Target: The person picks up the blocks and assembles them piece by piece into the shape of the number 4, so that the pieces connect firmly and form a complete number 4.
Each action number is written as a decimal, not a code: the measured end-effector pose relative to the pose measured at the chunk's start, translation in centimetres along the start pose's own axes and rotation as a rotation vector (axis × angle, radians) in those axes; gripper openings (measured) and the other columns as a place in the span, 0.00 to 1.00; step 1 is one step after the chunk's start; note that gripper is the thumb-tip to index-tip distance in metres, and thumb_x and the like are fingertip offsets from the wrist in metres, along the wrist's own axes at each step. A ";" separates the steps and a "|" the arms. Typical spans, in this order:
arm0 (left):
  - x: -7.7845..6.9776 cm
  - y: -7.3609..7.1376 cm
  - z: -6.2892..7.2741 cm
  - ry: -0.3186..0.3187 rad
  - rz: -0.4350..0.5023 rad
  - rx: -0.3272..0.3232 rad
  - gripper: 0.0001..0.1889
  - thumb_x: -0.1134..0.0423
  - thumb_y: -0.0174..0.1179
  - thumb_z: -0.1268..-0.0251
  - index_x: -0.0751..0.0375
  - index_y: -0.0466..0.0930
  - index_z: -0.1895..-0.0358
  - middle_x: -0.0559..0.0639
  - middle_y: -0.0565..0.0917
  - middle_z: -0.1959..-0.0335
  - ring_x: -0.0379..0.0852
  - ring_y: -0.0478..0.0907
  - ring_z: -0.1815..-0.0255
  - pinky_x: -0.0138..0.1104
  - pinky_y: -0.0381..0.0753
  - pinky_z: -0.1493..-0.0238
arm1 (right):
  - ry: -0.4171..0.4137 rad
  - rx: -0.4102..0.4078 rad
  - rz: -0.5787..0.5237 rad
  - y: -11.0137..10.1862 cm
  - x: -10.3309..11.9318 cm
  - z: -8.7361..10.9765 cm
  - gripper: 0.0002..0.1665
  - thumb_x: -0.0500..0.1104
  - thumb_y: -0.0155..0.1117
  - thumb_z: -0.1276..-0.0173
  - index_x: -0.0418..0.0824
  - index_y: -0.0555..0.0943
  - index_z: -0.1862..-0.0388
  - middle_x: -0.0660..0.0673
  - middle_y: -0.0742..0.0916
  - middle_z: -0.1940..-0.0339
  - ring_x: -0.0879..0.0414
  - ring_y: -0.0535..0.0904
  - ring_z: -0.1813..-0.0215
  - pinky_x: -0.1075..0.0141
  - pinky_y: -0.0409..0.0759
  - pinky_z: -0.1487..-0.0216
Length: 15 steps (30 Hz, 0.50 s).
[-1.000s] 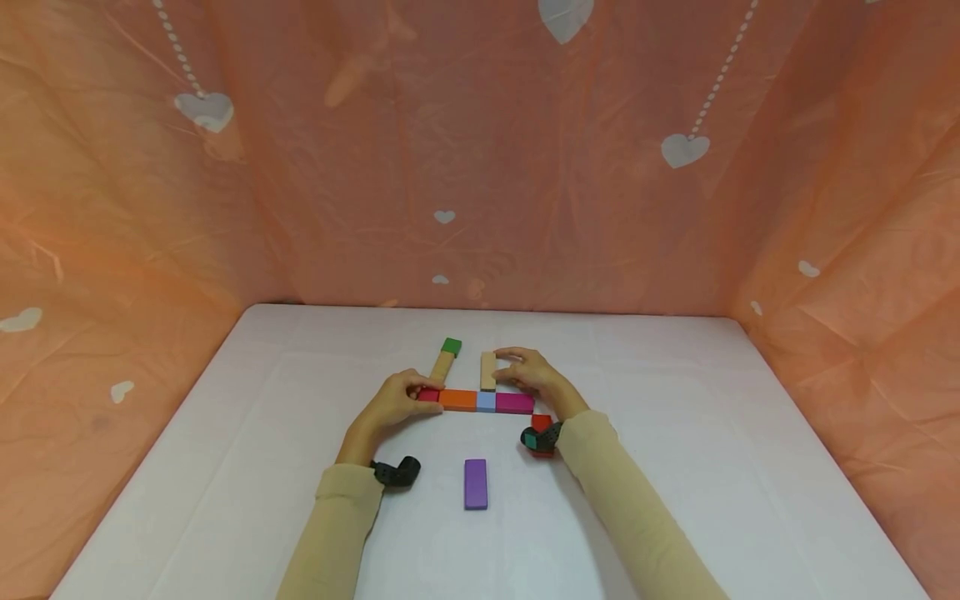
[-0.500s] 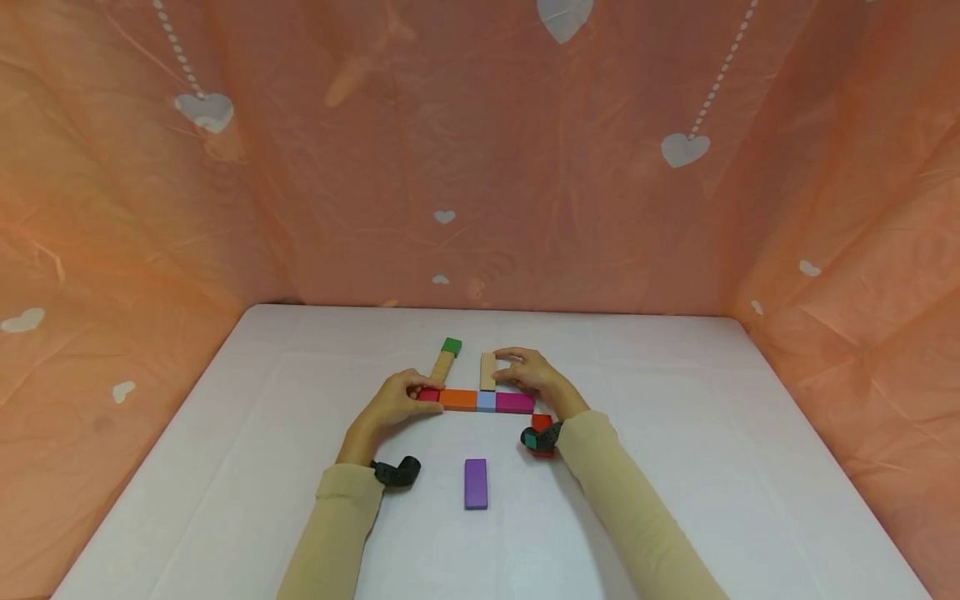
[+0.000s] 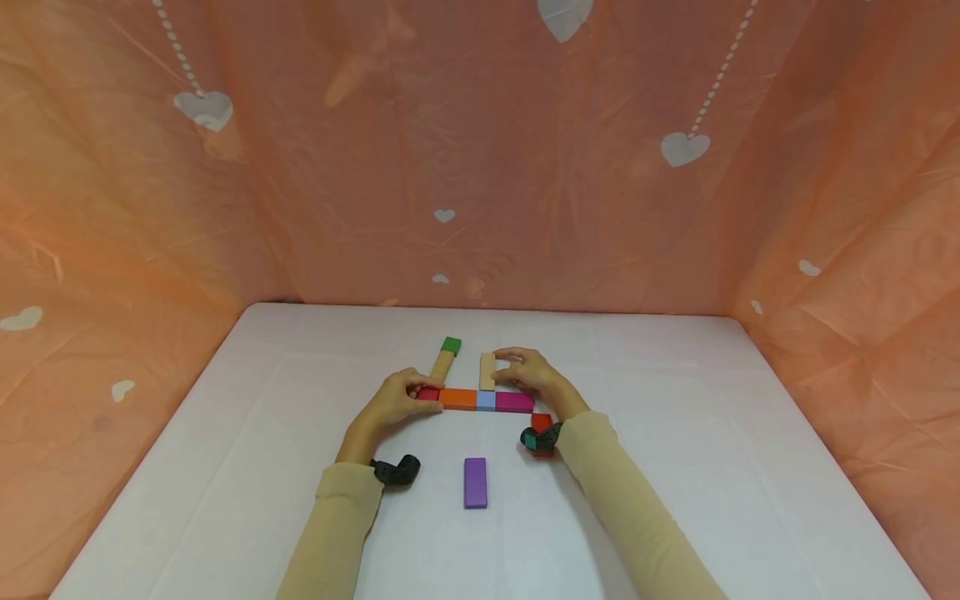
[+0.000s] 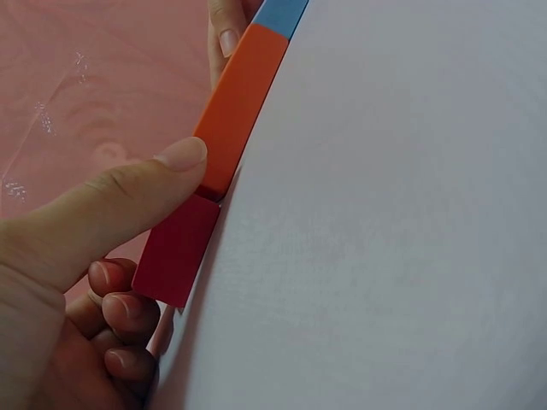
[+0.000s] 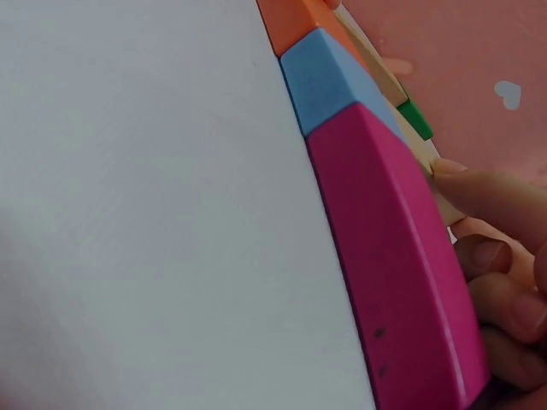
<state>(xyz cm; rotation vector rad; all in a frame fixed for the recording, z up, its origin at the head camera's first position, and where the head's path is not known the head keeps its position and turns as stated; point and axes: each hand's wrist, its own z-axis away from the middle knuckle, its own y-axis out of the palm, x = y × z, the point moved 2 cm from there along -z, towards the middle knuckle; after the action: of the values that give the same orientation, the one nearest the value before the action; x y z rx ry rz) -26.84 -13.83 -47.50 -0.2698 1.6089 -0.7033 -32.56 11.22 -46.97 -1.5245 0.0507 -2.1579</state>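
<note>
In the head view, my left hand (image 3: 393,396) holds the left end of a row of blocks, around a crimson block (image 3: 429,394). Its thumb lies over the joint with the orange block (image 3: 458,399); the other fingers curl behind, as the left wrist view shows. A light blue block (image 3: 486,401) and a magenta block (image 3: 514,402) continue the row. Behind the blue one a plain wooden block (image 3: 487,372) points away. My right hand (image 3: 531,371) grips its right side and far end with thumb and index finger; the remaining fingers curl beside the magenta block.
Another wooden block (image 3: 442,365) slants back from the row's left part, with a green block (image 3: 451,346) at its far end. Red blocks (image 3: 542,422) lie partly hidden under the right wrist camera (image 3: 538,439). A purple block (image 3: 476,483) lies nearer me on the white table (image 3: 675,467).
</note>
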 end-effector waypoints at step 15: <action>-0.1 0.0 0.1 0.000 -0.006 -0.001 0.17 0.65 0.71 0.48 0.63 0.86 0.53 0.50 0.69 0.72 0.44 0.63 0.66 0.29 0.61 0.66 | -0.011 -0.010 -0.005 0.0 -0.2 -0.1 0.33 0.42 0.71 0.42 0.44 0.75 0.36 0.55 0.66 0.87 0.61 0.61 0.80 0.70 0.60 0.75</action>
<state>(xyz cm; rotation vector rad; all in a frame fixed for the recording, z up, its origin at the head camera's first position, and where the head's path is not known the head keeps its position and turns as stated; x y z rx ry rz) -26.75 -13.81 -47.46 -0.2762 1.6090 -0.7070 -32.58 11.26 -47.20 -1.5441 0.0541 -2.1560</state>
